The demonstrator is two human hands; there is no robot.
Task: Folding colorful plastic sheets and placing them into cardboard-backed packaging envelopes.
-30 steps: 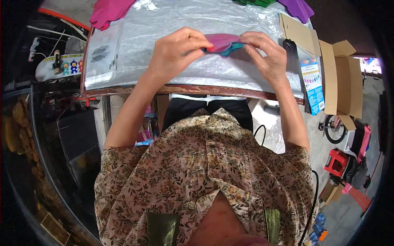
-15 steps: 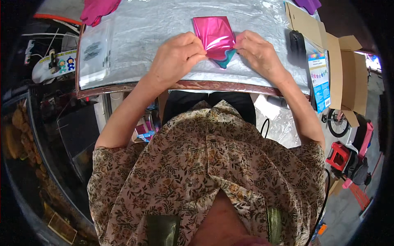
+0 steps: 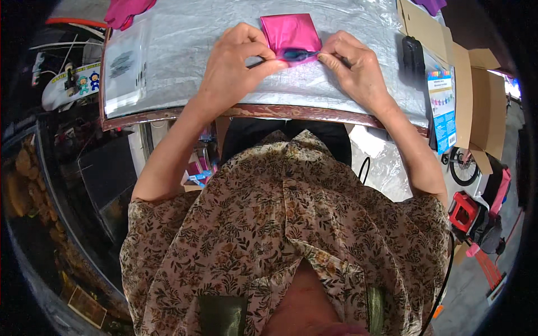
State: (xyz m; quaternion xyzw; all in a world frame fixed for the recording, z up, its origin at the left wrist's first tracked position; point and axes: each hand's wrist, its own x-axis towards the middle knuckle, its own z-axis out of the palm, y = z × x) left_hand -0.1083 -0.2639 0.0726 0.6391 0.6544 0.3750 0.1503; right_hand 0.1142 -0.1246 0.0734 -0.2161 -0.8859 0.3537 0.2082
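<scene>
A blue-and-white box [image 3: 443, 120] at right bears small printing; a skateboard [image 3: 68, 87] at far left shows yellow lettering. On the covered table [image 3: 190, 73], centre, lies a glossy pink film packet [image 3: 288, 31], its near end bunched with dark teal. Left hand [image 3: 238, 67] and right hand [image 3: 354, 70] pinch that end's corners.

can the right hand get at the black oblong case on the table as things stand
Probably yes: only wrinkled silver table covering shows between the right hand and the case, though the hand seems to be pinching the shiny pink foil-like square.
</scene>
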